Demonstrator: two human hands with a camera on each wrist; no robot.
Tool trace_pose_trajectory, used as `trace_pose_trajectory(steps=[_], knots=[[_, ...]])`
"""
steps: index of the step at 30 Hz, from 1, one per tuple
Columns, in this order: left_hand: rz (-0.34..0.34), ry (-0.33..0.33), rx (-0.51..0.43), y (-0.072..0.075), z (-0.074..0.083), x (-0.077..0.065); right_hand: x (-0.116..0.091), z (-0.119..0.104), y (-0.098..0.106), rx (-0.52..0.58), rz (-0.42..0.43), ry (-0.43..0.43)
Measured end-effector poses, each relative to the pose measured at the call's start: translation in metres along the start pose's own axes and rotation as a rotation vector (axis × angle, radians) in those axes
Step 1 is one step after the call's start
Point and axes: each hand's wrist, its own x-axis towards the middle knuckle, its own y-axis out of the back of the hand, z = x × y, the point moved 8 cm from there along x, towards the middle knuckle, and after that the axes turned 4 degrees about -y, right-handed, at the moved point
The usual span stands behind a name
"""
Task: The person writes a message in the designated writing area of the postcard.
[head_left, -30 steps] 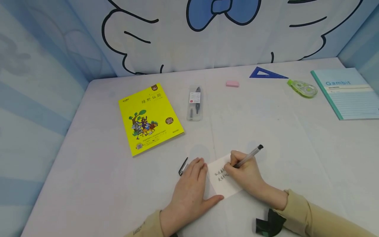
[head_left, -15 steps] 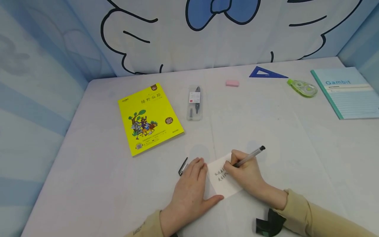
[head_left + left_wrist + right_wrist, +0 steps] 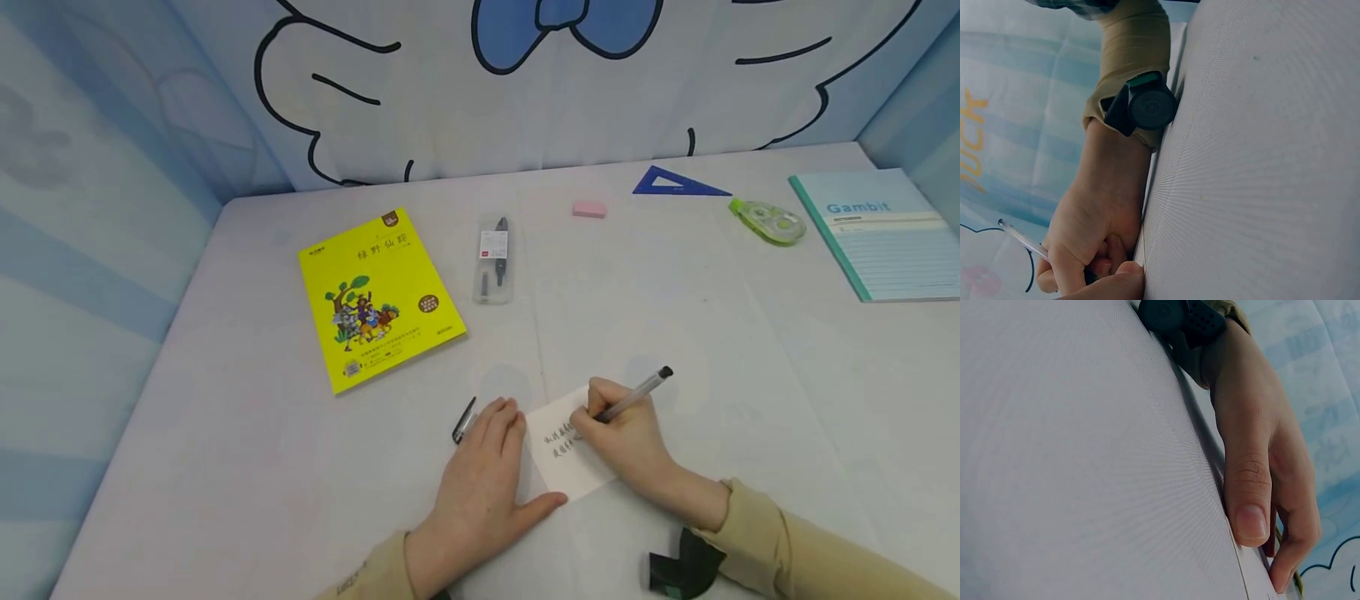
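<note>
My right hand [image 3: 626, 437] pinches a clear-barrelled pen [image 3: 636, 394] with a black end, its tip hidden by the fingers over a small white paper [image 3: 577, 477]. Two short lines of dark handwriting show on the paper, left of the fingers. My left hand [image 3: 483, 483] lies flat with fingers straight, its fingertips and thumb at the paper's left and lower edges. Just beyond those fingertips lies a pen cap [image 3: 463, 422]. From the left wrist view, the right hand [image 3: 1088, 231] appears side-on with the pen [image 3: 1022, 239] slanting up out of it.
A yellow book [image 3: 382, 300] lies at the left, beside a clear plastic case [image 3: 492, 260] with a compass-like tool inside. Farther back are a pink eraser [image 3: 588, 210], a blue set square [image 3: 678, 182], a green correction tape [image 3: 768, 223] and a teal notebook [image 3: 881, 237].
The pen and right hand have shifted very slightly to the right along the paper, with small writing motions. My left hand has stayed in place.
</note>
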Motion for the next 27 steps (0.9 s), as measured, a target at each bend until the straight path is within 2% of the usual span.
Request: trace_pose_trajectory(steps=[7, 13, 21, 27], knots=[[-0.006, 0.001, 0.002, 0.0, 0.0, 0.0, 0.001, -0.022, 0.001, 0.012, 0.011, -0.006], [-0.005, 0.005, 0.006, 0.0, 0.0, 0.0, 0.001, -0.023, -0.001, 0.022, -0.012, -0.011], [0.011, -0.003, 0.013, 0.001, 0.0, 0.001, 0.001, -0.017, 0.0, 0.007, -0.003, 0.0], [0.0, 0.004, 0.006, 0.0, 0.001, 0.001, 0.001, -0.023, 0.001, 0.005, 0.001, -0.023]])
